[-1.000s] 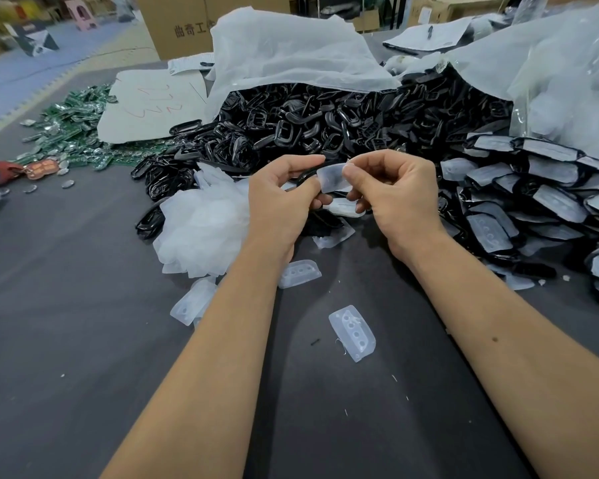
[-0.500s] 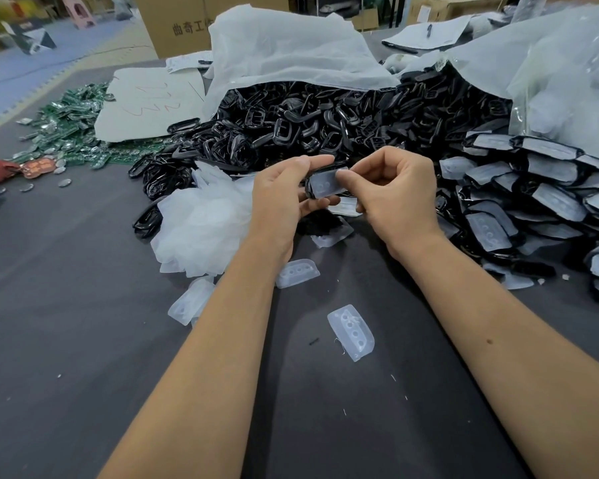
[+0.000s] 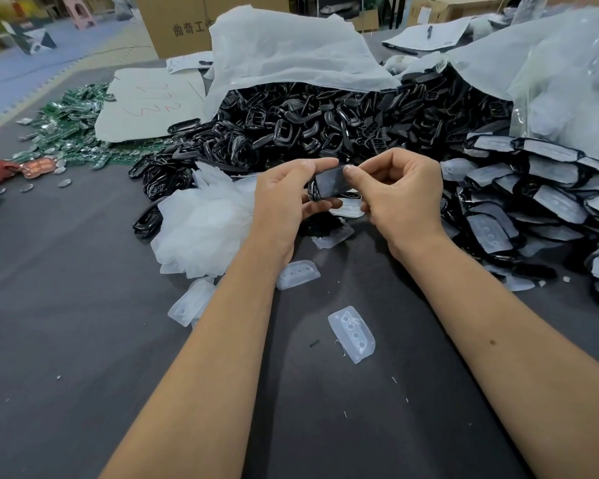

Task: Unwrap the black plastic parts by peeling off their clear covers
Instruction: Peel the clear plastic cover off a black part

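The dark grey table (image 3: 66, 305) stretches across the whole shot. At the back a huge heap of bare black parts (image 3: 325, 122) spills from under a white plastic bag (image 3: 291, 53), and on the right a stack of still-covered parts (image 3: 533, 188) waits its turn. Left of the hands sits a soft mound of peeled clear covers (image 3: 204, 223), with loose ones strewn nearer the camera: one cover (image 3: 351, 333) lies alone between the forearms and another (image 3: 296, 274) just beside the left wrist. Green circuit boards (image 3: 73, 126) lie scattered at far left.

Now the action. A second ago the right hand was pinching a pale clear cover up and free between the hands; that cover is gone from the fingers, and what they hold now is a fresh wrapped part (image 3: 331, 183), dark with its clear skin still on. The left hand (image 3: 287, 198) grips it from the left, thumb on top and fingers curled beneath. The right hand (image 3: 400, 195) pinches its right end, thumb tip on the upper corner. The part hangs above the table, just in front of the black heap.

So one more piece looks done and the next peel is only starting; judging by that right-hand stack, plenty remains.
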